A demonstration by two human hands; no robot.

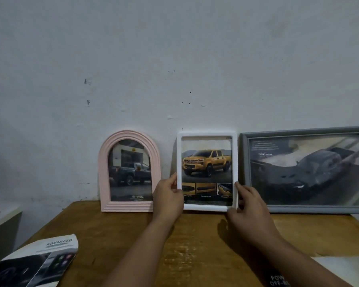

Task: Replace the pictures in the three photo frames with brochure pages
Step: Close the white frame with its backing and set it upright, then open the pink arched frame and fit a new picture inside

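Observation:
Three photo frames lean upright against the wall at the back of the wooden table (195,245). The white frame (207,134) in the middle shows a yellow pickup truck page. My left hand (168,195) grips its lower left edge and my right hand (249,204) grips its lower right corner. To the left stands a pink arched frame (106,162) with a dark truck page. On the right a grey landscape frame (245,162) holds a dark car page.
An open brochure (39,262) lies at the table's front left corner. More paper (344,266) lies at the front right, partly under my right forearm. The white wall (174,59) is directly behind the frames.

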